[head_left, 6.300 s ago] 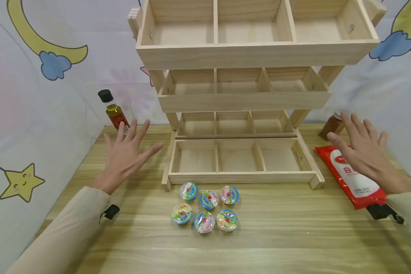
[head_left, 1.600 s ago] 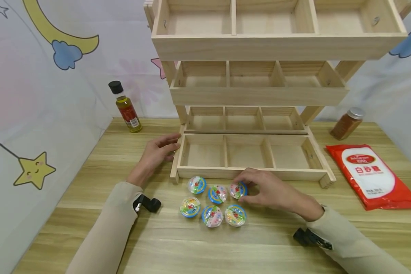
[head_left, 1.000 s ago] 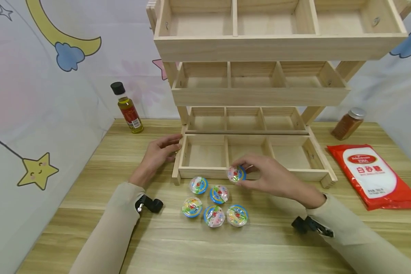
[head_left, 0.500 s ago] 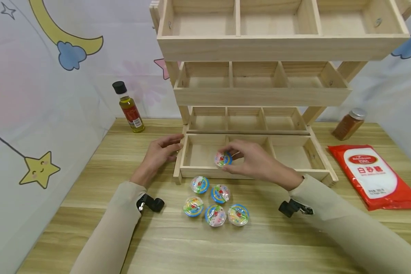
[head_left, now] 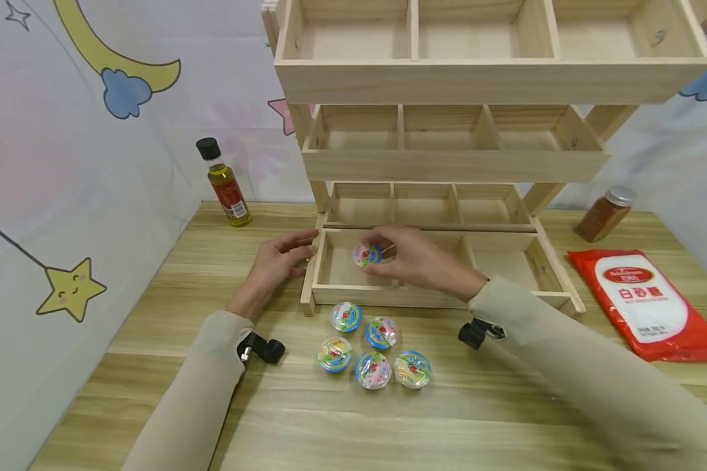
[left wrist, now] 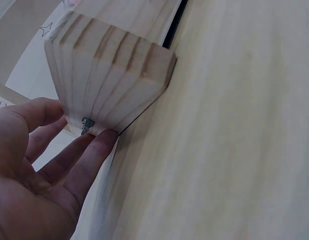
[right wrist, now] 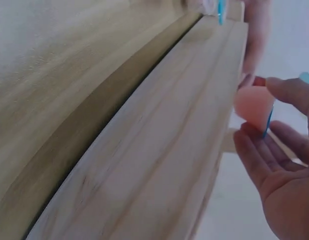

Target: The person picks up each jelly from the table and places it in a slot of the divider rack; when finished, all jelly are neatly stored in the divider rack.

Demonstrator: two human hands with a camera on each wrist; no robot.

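My right hand (head_left: 409,258) pinches a jelly cup (head_left: 366,254) between thumb and fingers, above the left compartment of the wooden rack's lowest front tray (head_left: 342,288). The right wrist view shows the cup's pink body (right wrist: 253,106) and blue rim held at the fingertips. My left hand (head_left: 275,261) rests its fingertips against the rack's left side. In the left wrist view, those fingers (left wrist: 89,162) touch the wooden end (left wrist: 104,70), beside a small metal bolt (left wrist: 86,125). Several other jelly cups (head_left: 373,370) lie on the table in front of the rack, printed lids up.
Upper tiers (head_left: 489,82) of the wooden rack overhang the lowest tray. An oil bottle (head_left: 230,194) stands at the back left. On the right are a jar of brown-red spice (head_left: 605,214) and a red-and-white bag of sugar (head_left: 642,297).
My right hand has picked a jelly cup up from the back right of the group and carried it up and left over the tray. My left hand has come to the rack's side and stayed there.
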